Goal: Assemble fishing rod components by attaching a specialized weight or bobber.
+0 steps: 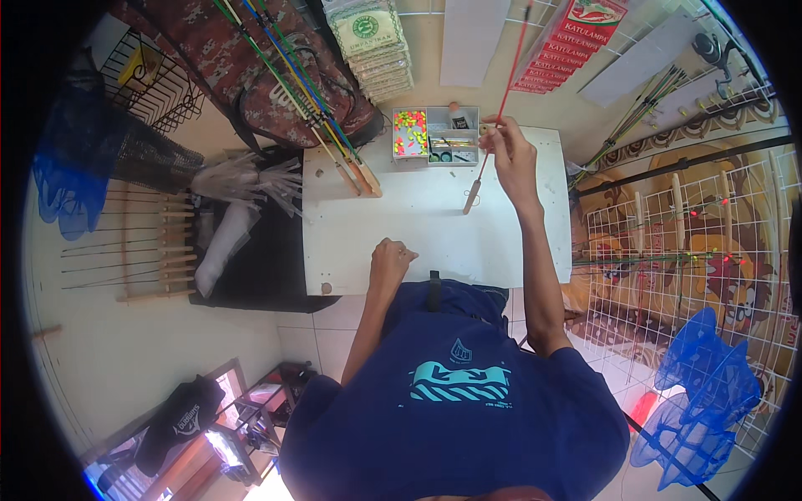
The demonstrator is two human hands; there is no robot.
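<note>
My right hand [513,159] is raised over the right part of the white table [418,221], its fingers pinching the shaft of a thin red fishing rod [511,73]. The rod stands nearly upright, tilted a little, its wooden handle [473,199] low over or on the tabletop; I cannot tell which. Near the table's front edge my left hand [391,262] is closed with curled fingers. Anything in it is too small or hidden to make out. Behind the handle, a compartment box [429,142] holds bright yellow and pink pieces, a small bottle and other small parts.
Several coloured rods with wooden handles [363,179] lean at the table's left, before a camouflage bag [288,108]. Packets [369,50] and red packages [568,50] hang at the back. At right stand a wire grid [660,225] and blue nets [710,367].
</note>
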